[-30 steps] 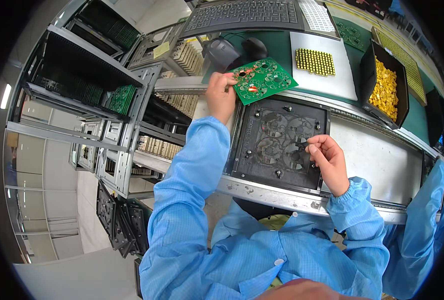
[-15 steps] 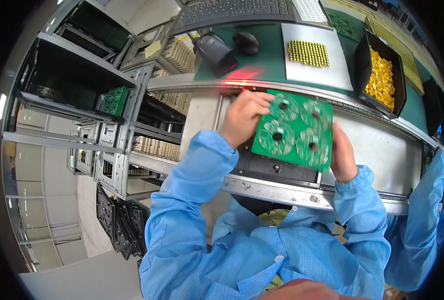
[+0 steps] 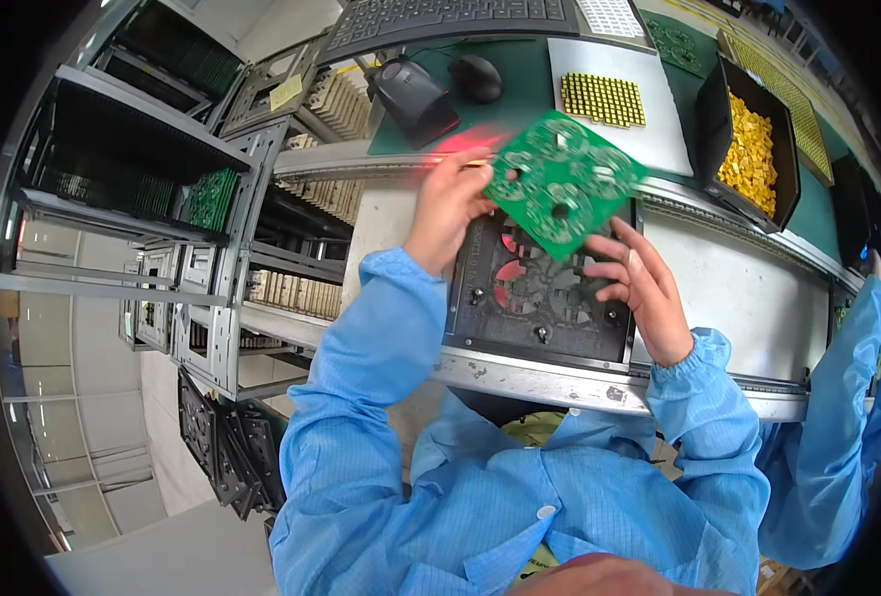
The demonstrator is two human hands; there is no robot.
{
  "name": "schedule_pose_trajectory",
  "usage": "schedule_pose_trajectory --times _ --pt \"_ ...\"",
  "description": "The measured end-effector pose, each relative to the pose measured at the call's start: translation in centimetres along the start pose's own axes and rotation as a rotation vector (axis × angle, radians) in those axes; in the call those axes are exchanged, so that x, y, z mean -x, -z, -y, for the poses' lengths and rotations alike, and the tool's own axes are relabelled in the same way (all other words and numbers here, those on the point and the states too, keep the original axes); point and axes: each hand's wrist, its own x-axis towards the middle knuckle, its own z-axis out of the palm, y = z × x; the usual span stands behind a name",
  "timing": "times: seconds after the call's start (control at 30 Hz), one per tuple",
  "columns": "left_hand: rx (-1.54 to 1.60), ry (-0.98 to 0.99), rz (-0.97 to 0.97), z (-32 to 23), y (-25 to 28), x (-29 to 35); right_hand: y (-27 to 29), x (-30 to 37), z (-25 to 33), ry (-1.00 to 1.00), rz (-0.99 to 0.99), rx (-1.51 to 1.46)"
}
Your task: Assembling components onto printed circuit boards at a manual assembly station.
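Observation:
A green square circuit board [image 3: 563, 179] with several round patterns and holes is held up, tilted and turned cornerwise. My left hand [image 3: 448, 207] pinches it at its left corner, the thumb against the board. Fingers apart, my right hand [image 3: 646, 283] is by the board's lower right edge; whether a fingertip touches it I cannot make out. Below the board lies a black fixture plate [image 3: 505, 324] with cut-outs and small metal knobs, partly hidden by the board. Beyond my left hand a dark barcode scanner [image 3: 413, 102] casts red light near the board.
Behind stand a keyboard [image 3: 450, 28], a mouse [image 3: 476, 77] and a sheet with a yellow grid of small parts [image 3: 602, 99]. A black bin [image 3: 784, 164] holds yellow pieces. Left is a rack [image 3: 113, 149] with boards. A co-worker's blue sleeve [image 3: 828, 427] is at right.
The board has turned cornerwise and moved slightly up, uncovering more of the black fixture plate. My right hand's fingers have spread and come off the board's right edge.

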Motion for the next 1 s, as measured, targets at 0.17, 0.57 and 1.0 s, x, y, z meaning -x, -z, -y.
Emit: schedule_pose_trajectory --times 0.17,0.57,1.0 --pt "0.041 -0.019 -0.367 -0.2 3.9 -2.2 0.5 0.3 -0.2 -0.024 0.026 0.078" --pt "0.161 -0.037 -0.346 -0.3 7.7 -5.8 0.0 0.7 -0.2 0.068 0.101 0.200" --pt "0.099 0.196 0.166 1.1 -3.7 3.9 -0.9 0.0 -1.9 0.305 -0.097 0.105"
